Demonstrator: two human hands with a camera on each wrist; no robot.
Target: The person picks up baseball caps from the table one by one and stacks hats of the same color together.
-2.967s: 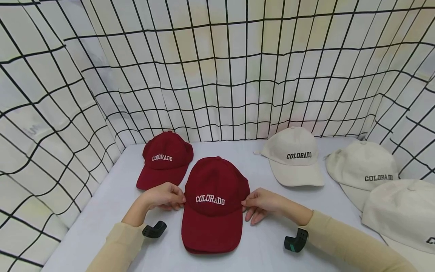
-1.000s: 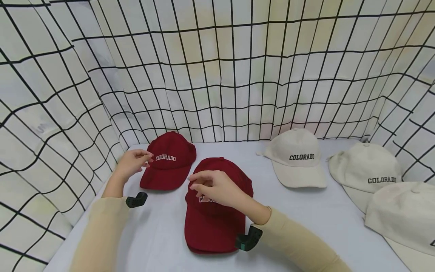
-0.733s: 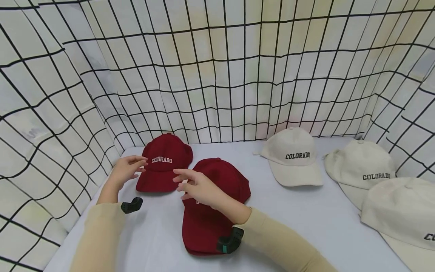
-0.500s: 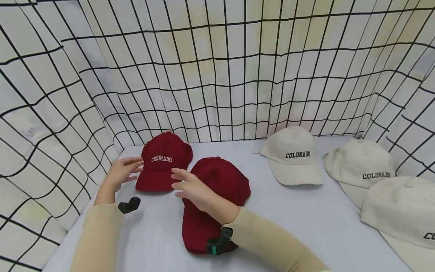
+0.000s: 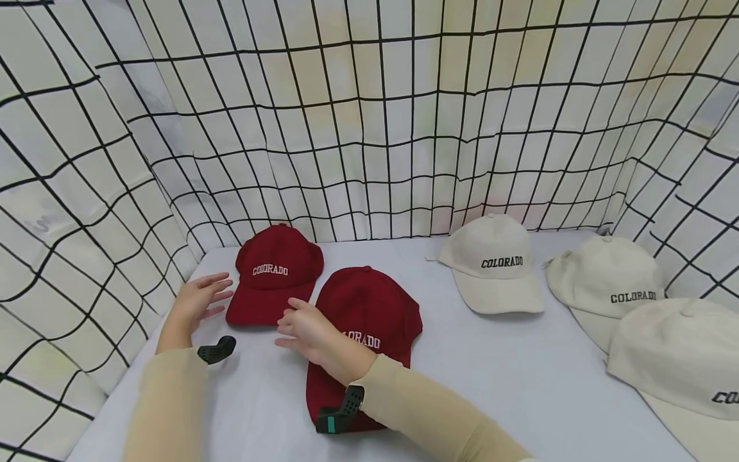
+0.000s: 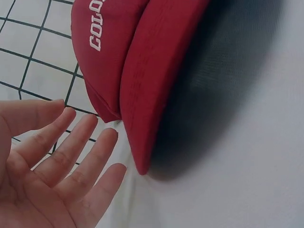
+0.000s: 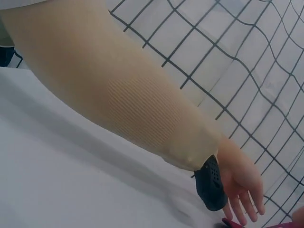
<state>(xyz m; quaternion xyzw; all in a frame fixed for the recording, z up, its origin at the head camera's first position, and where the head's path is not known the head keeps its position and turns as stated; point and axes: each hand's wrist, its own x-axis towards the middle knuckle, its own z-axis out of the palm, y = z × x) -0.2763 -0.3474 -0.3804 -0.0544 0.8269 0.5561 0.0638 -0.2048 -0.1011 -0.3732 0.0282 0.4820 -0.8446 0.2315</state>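
Observation:
Two dark red caps with white COLORADO lettering lie on the white table. My left hand [image 5: 196, 305] is just left of the rear red cap [image 5: 274, 276], fingers spread and holding nothing. In the left wrist view, those fingertips are close to the cap's brim [image 6: 142, 118]. My right hand [image 5: 314, 340] hovers at the left side of the front red cap [image 5: 369, 301], its fingers loosely extended toward the rear cap's brim. That hand and forearm hide part of the front cap's lettering and brim.
A cream cap [image 5: 496, 266] stands at the back right. Two more cream caps, one behind [image 5: 606, 276] and one in front [image 5: 681, 359], overlap at the right edge. White cloth walls with a black grid [image 5: 369, 128] enclose the table's back and sides.
Three seconds ago both hands held the sides of the front red cap. They have let go and shifted left, the left hand beside the rear cap. Both red caps keep their places.

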